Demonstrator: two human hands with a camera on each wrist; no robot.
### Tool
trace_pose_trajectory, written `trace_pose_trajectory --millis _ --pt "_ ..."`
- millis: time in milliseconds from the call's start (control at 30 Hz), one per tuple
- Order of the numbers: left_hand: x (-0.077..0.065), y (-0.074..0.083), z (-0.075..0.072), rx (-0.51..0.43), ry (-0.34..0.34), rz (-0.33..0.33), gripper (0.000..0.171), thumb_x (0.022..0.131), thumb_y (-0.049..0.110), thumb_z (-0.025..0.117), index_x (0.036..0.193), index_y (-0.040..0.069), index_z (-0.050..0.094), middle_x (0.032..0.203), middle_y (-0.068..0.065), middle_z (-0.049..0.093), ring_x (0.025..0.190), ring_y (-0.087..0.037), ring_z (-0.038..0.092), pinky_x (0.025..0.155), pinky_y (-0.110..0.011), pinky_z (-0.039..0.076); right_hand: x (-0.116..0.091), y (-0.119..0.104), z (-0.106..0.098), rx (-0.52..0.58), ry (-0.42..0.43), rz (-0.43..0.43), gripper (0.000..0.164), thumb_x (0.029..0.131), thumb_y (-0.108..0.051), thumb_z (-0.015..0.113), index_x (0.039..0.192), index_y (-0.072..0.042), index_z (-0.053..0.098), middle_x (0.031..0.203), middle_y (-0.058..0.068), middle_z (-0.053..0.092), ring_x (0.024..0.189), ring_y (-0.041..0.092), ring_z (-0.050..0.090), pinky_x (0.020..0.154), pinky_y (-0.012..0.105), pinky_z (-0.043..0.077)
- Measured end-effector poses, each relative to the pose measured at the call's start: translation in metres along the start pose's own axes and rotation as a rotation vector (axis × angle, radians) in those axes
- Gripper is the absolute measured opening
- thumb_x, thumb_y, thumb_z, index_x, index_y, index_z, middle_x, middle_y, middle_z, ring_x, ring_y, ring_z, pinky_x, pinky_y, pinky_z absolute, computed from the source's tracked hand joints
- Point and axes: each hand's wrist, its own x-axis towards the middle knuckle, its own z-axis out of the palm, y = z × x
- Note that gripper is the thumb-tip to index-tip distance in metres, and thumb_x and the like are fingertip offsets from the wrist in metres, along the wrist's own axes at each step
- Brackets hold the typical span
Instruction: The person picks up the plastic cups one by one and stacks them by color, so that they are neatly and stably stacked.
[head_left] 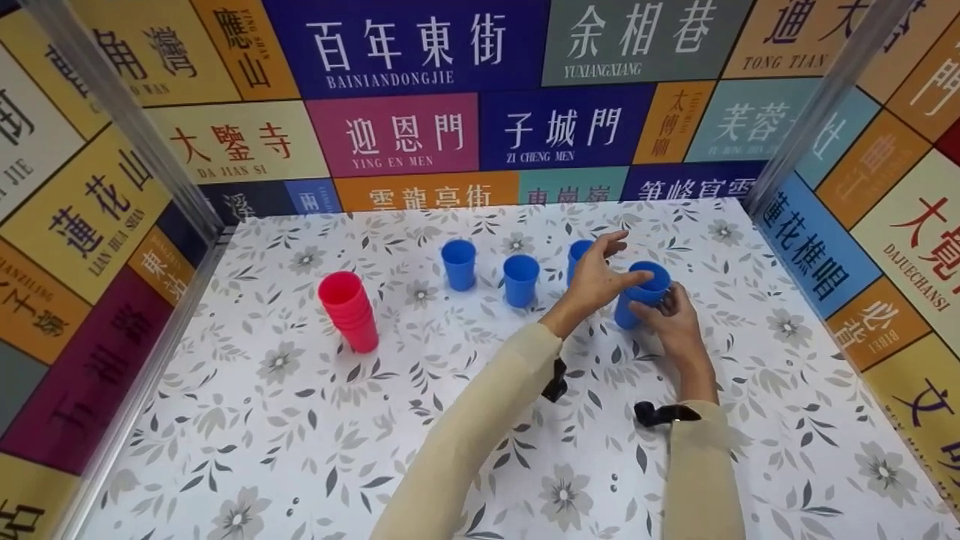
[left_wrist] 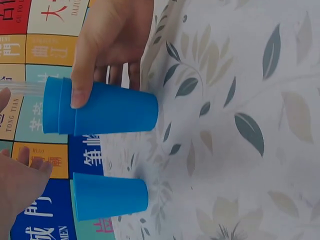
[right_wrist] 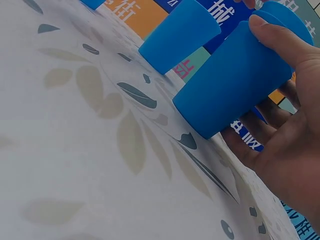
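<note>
My right hand holds a short stack of nested blue cups low on the table, thumb on the near side and fingers round the far side. In the left wrist view the stack shows its overlapping rims. Just above and left of the stack is my left hand, fingers spread and holding nothing; its thumb overlaps the top rim in the head view. A single blue cup stands upright, partly hidden behind that hand. Further left stand two more blue cups, a nearer one and a farther one.
A stack of nested red cups stands upright on the left side of the table. Floral cloth covers the tabletop. Panels with printed signs wall in the back and both sides, with clear corner posts.
</note>
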Motion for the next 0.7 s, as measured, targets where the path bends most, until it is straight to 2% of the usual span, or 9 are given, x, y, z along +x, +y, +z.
trace_pose_trajectory --millis 67,133,300,400,600,700 --pt "0.000 -0.001 -0.006 -0.006 -0.005 0.002 0.074 0.083 0.026 0.084 0.147 0.019 0.048 0.143 -0.007 0.058 0.138 -0.021 0.051 0.111 -0.032 0.046 0.000 0.000 0.000 0.021 -0.011 -0.009 0.073 0.093 -0.024 0.072 0.151 -0.012 0.030 0.159 0.018 0.037 0.150 0.031 0.034 0.120 0.042 0.033" --pt "-0.001 -0.003 -0.012 -0.005 -0.009 -0.003 0.073 0.084 0.026 0.083 0.147 0.020 0.047 0.144 -0.006 0.057 0.139 -0.021 0.050 0.112 -0.034 0.046 0.000 0.000 0.001 0.036 -0.021 -0.016 0.073 0.094 -0.021 0.071 0.152 -0.011 0.028 0.159 0.019 0.036 0.150 0.032 0.033 0.121 0.045 0.031" --pt "-0.001 -0.007 -0.031 0.026 -0.002 0.001 0.072 0.084 0.024 0.083 0.146 0.019 0.048 0.145 -0.006 0.057 0.138 -0.021 0.051 0.114 -0.036 0.045 -0.001 0.000 0.002 0.037 -0.016 -0.022 0.070 0.093 -0.017 0.071 0.150 -0.013 0.031 0.157 0.019 0.038 0.149 0.031 0.034 0.103 0.024 0.039" --pt "0.000 -0.011 -0.046 0.069 0.005 0.023 0.071 0.084 0.023 0.082 0.146 0.017 0.048 0.144 -0.007 0.057 0.137 -0.022 0.052 0.114 -0.038 0.044 -0.001 0.000 0.002 0.034 0.006 -0.027 0.065 0.092 -0.016 0.073 0.146 -0.014 0.036 0.155 0.019 0.040 0.148 0.031 0.036 0.094 0.017 0.040" --pt "0.000 -0.020 -0.077 0.097 0.022 0.073 0.071 0.085 0.020 0.081 0.146 0.014 0.047 0.145 -0.008 0.055 0.139 -0.021 0.049 0.117 -0.037 0.041 0.002 0.001 0.003 0.035 0.034 -0.019 0.063 0.090 -0.016 0.075 0.142 -0.015 0.040 0.152 0.019 0.043 0.145 0.030 0.040 0.095 0.018 0.041" --pt "0.000 -0.024 -0.089 0.106 0.032 0.083 0.070 0.085 0.018 0.081 0.146 0.012 0.047 0.145 -0.010 0.055 0.138 -0.021 0.050 0.117 -0.039 0.040 0.002 0.000 0.003 0.028 0.037 -0.007 0.065 0.090 -0.018 0.075 0.143 -0.013 0.038 0.153 0.019 0.042 0.145 0.030 0.039 0.102 0.023 0.040"
